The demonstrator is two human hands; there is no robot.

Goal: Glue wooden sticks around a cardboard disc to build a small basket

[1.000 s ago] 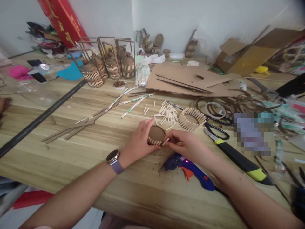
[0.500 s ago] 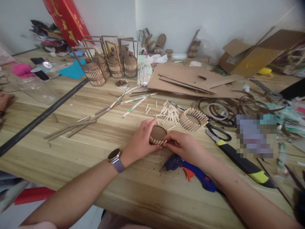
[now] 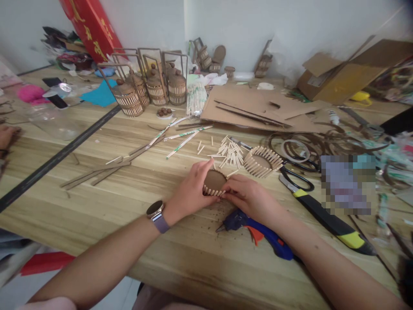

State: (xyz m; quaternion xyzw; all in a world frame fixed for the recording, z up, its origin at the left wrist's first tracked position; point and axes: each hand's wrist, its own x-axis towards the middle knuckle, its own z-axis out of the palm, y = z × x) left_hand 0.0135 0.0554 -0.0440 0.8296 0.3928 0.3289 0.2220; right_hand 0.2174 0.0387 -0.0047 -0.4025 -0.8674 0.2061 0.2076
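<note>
My left hand curls round a small brown cardboard disc, thumb at its near side and fingers at the far left. Short wooden sticks stand in a row along the disc's near rim. At the right end of that row, the fingertips of my right hand pinch a short wooden stick, mostly hidden by them. Just beyond my hands lies a loose pile of cut sticks. Beside it sits a second disc ringed with sticks. Below my right hand rests a blue glue gun.
Scissors and a black-and-yellow cutter lie to the right. Behind are flat cardboard, coiled brown strips and several small lidded baskets. Another person's hand shows at the left edge.
Very little differs. My right fingertips stay at the disc's rim and have closed slightly over the stick, so less of it shows.
</note>
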